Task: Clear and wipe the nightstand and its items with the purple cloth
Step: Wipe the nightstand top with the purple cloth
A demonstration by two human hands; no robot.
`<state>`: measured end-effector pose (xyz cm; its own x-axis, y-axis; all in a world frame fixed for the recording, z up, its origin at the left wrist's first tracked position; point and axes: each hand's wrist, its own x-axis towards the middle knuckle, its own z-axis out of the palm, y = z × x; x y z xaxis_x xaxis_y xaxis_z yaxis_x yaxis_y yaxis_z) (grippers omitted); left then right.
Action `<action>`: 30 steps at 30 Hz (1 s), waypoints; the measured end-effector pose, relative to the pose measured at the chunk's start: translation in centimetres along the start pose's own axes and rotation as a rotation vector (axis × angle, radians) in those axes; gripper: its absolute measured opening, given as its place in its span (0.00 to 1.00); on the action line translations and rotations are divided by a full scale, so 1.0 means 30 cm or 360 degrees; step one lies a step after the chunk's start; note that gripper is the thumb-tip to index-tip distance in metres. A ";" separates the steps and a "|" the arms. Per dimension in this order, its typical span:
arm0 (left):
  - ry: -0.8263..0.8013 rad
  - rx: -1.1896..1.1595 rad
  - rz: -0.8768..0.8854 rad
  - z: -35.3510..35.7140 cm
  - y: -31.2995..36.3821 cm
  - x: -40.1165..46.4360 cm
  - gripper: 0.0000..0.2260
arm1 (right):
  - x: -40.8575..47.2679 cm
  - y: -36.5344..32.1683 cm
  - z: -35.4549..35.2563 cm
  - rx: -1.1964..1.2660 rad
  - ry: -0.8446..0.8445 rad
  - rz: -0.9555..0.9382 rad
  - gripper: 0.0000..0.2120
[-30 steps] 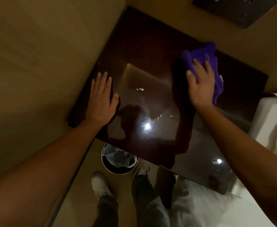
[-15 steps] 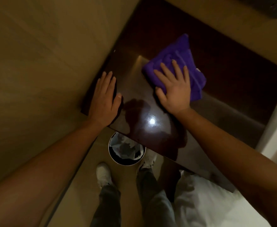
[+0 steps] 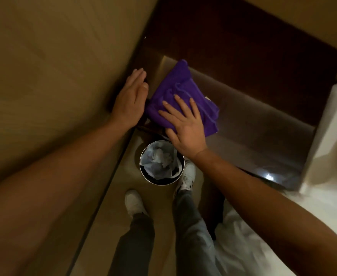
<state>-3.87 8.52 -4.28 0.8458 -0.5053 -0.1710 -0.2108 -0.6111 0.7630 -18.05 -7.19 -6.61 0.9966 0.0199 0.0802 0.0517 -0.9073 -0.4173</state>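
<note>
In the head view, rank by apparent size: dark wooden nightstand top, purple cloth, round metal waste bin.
1. Dark wooden nightstand top, by far the largest.
2. Purple cloth.
3. Round metal waste bin, though it sits lower, farther from the camera, so this order is unsure.

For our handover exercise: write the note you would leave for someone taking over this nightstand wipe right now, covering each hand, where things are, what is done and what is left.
Right hand: flat, fingers spread, pressing the purple cloth onto the nightstand at its front left corner.
Left hand: open, empty, at the nightstand's left edge beside the cloth.
Waste bin: on the floor just below that corner, crumpled paper inside.
Done: top is cleared; no items or crumbs show on it.
Left: finish the stroke at the corner; the items themselves are out of view, so whether they have been wiped cannot be told.
</note>
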 end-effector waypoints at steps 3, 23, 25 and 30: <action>-0.0150 0.0067 0.0013 -0.026 -0.004 -0.014 0.27 | -0.047 -0.090 0.017 0.0102 0.0018 0.0141 0.23; -0.0046 0.0373 -0.0062 0.039 0.013 -0.037 0.27 | -0.281 -0.245 -0.072 0.0496 -0.0181 0.0103 0.24; -0.0014 0.0406 -0.0068 0.054 0.024 -0.033 0.28 | -0.300 -0.240 -0.106 0.0637 -0.0120 0.0160 0.24; 0.0046 0.0487 -0.0066 0.066 0.058 0.018 0.28 | -0.302 -0.177 -0.251 0.1020 0.0301 0.0446 0.21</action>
<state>-4.74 5.97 -4.28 0.8693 -0.4614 -0.1769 -0.3100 -0.7881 0.5318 -27.82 -5.71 1.70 0.9526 -0.3032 0.0233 -0.1189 -0.4418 -0.8892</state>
